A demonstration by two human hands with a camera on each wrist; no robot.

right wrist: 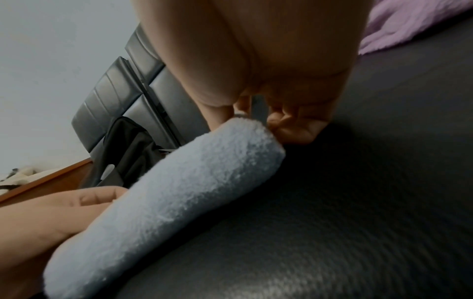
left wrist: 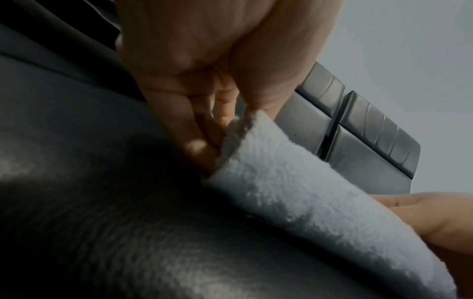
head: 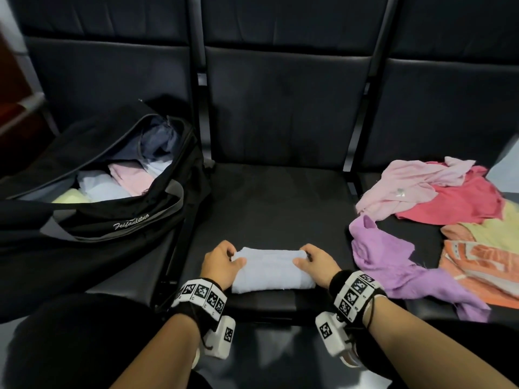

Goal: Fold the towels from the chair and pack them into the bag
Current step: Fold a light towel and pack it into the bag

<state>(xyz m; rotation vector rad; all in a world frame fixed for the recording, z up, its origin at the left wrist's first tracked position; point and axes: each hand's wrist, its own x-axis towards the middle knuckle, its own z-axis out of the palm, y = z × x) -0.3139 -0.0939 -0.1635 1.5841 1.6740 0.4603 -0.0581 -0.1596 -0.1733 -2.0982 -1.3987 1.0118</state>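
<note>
Head view: pale blue folded terry towel [head: 271, 272] lies at the front edge of the middle black padded chair seat [head: 269, 203]. Left hand [head: 222, 261] and right hand [head: 316, 261] pinch its two far corners, thumbs on top, wrists low, forearms parallel. Open black duffel bag [head: 112, 197] with folded towels inside sits on the left seat; loose pink, red, purple and orange towels [head: 438, 220] on the right seat.

Left wrist view: fingers [left wrist: 194, 129] curl under the towel's end, grip closed on the cloth.

Right wrist view: same pinch, fingertips [right wrist: 294, 129] tucked at the corner. Towel looks soft, light, floppy; best held by both ends or scooped from beneath.
</note>
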